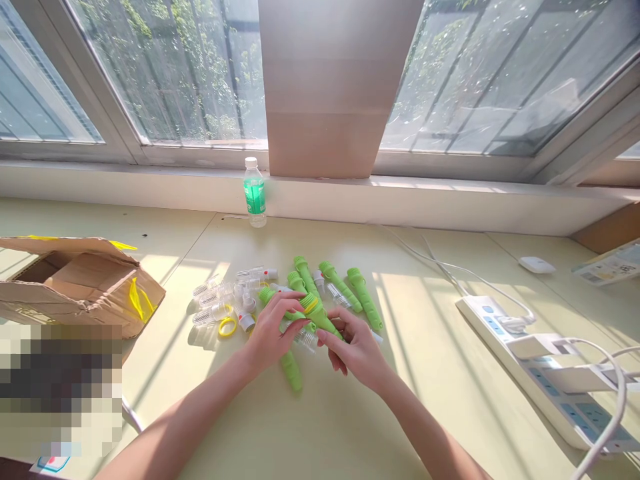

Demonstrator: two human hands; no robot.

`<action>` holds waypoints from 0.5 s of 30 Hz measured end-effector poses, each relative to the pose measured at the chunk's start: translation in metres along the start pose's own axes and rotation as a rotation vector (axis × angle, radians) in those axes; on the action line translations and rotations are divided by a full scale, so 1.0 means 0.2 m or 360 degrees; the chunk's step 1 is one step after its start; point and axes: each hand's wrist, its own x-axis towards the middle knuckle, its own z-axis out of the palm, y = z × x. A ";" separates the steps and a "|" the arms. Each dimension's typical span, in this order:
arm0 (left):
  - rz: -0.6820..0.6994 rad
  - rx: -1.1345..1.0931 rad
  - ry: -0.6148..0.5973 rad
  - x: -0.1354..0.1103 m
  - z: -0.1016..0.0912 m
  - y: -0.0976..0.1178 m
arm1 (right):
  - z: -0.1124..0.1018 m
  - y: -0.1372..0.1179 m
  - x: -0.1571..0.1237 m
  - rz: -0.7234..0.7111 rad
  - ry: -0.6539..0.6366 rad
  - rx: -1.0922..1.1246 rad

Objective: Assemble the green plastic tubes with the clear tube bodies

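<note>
My right hand (353,343) is closed around the lower part of a green plastic handle (324,323) with a threaded end, held tilted. A yellow ring (311,305) sits around it near that end. My left hand (275,327) has its fingertips and thumb at the ring's left side, closed on it. Under and behind my hands lie several more green handles (364,299), some partly hidden. Left of them are clear ribbed plastic tubes (213,313), white fittings (247,303) and a loose yellow ring (221,328).
An opened cardboard box (113,293) stands at the left. A bottle with a green label (255,197) stands by the window ledge. At the right lies a white power strip (500,347) with plugs and cables, and a small white case (537,265) behind it.
</note>
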 end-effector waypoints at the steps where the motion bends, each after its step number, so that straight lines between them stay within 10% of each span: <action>1: 0.0003 -0.0001 0.0002 0.00 0.00 0.00 | 0.00 0.00 0.00 -0.0004 -0.0001 -0.0005; 15: 0.0019 0.0057 0.0040 -0.01 0.02 -0.01 | -0.01 0.01 0.01 -0.0246 0.0178 -0.0452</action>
